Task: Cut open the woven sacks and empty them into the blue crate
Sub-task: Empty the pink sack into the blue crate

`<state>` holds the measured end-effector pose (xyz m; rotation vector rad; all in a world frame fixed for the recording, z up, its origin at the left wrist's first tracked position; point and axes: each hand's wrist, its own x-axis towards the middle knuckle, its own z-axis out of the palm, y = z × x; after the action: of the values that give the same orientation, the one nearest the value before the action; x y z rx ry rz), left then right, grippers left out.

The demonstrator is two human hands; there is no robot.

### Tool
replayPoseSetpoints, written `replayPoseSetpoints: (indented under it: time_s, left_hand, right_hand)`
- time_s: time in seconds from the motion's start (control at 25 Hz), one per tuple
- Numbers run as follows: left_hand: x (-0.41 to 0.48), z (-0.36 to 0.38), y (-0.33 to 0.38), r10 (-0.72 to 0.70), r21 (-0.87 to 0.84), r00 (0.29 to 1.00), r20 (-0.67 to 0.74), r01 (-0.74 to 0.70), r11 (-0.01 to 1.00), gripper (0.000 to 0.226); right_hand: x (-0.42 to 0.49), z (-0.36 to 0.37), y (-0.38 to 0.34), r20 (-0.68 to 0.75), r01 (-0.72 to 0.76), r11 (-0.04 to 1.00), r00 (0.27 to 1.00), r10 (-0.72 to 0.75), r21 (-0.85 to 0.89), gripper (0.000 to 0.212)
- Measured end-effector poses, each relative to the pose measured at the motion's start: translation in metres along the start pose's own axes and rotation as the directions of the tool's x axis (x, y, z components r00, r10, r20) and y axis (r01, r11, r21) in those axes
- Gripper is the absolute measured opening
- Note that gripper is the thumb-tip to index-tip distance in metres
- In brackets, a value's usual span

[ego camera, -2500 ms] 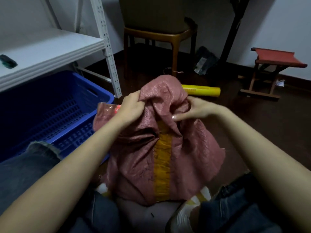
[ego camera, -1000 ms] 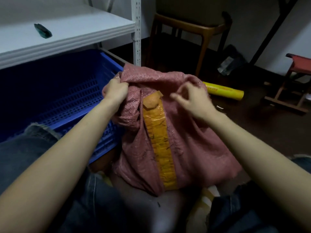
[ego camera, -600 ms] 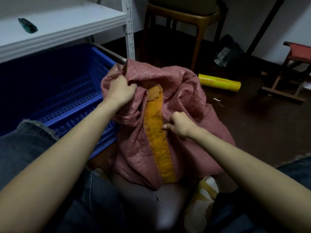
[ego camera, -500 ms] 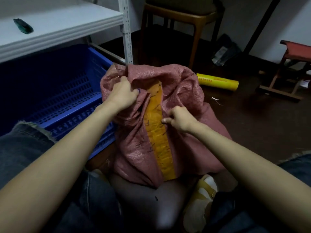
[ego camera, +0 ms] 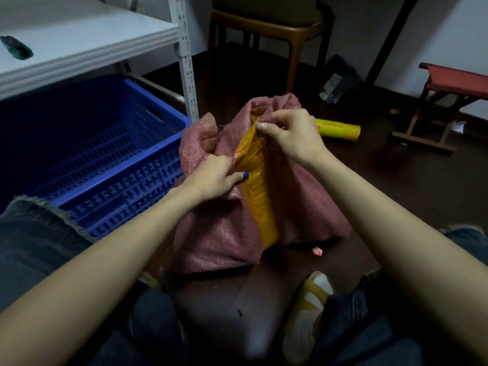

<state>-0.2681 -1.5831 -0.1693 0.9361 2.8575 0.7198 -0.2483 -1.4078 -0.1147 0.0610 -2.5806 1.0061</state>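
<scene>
On my feed the pink woven sack [ego camera: 224, 233] stands on the dark floor between the person's knees. Its left side is up against the right wall of the blue crate [ego camera: 111, 159], which sits under the white shelf [ego camera: 87, 40].

A strip of yellow tape [ego camera: 260, 204] runs down the front of the sack from the bunched top to near the base. The right hand [ego camera: 293, 136] is at the top of the sack, thumb and fingertips pinched on the upper end of the tape, and that end stands lifted off the fabric. The left hand [ego camera: 214, 178] is lower and just to the left of the strip. Its fingers are curled into a fold of the sack and its thumb lies out flat against the tape's edge. So the loose part of the tape spans between the two hands, and most of the sack hangs below both grips.

I cannot tell what is inside the sack. The crate shows only its slotted floor and walls.

A yellow roll [ego camera: 338, 129] lies on the floor behind the right hand. A wooden chair [ego camera: 266, 25] is further back, and a red stool [ego camera: 454, 83] is off to the right.
</scene>
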Motion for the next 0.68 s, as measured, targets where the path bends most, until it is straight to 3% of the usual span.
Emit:
replayPoseSetpoints:
  time_s: [0.12,0.24,0.32,0.4,0.48,0.56,0.68]
  left_hand:
    - [-0.001,0.0,0.002,-0.121,-0.107,0.993,-0.015,0.119,0.987,0.02]
    - [0.001,-0.002,0.002,-0.184,-0.135,0.982,-0.048,0.176,0.975,0.019]
    - [0.004,-0.005,0.001,-0.225,-0.163,0.971,-0.083,0.21,0.964,0.021]
    - [0.007,-0.008,-0.001,-0.258,-0.197,0.96,-0.105,0.234,0.952,0.02]
    - [0.01,-0.009,-0.001,-0.266,-0.219,0.958,-0.111,0.237,0.946,0.022]
    - [0.013,-0.008,0.0,-0.264,-0.226,0.958,-0.11,0.235,0.946,0.024]
    - [0.015,-0.01,0.002,-0.265,-0.239,0.957,-0.12,0.231,0.943,0.025]
  right_hand:
    - [-0.003,0.002,0.01,0.019,0.034,0.998,0.999,-0.033,-0.054,0.037]
    - [-0.008,0.003,0.023,0.127,0.038,0.988,0.992,-0.018,-0.148,0.045]
    - [-0.014,0.004,0.03,0.278,0.002,0.971,0.958,0.066,-0.238,0.066]
    - [-0.023,0.008,0.04,0.415,0.016,0.891,0.889,0.195,-0.453,0.077]
    - [-0.032,0.013,0.05,0.442,0.035,0.835,0.86,0.254,-0.549,0.069]
    - [-0.035,0.016,0.053,0.413,-0.019,0.852,0.869,0.273,-0.523,0.064]
    - [-0.04,0.025,0.057,0.452,-0.067,0.833,0.815,0.363,-0.549,0.073]
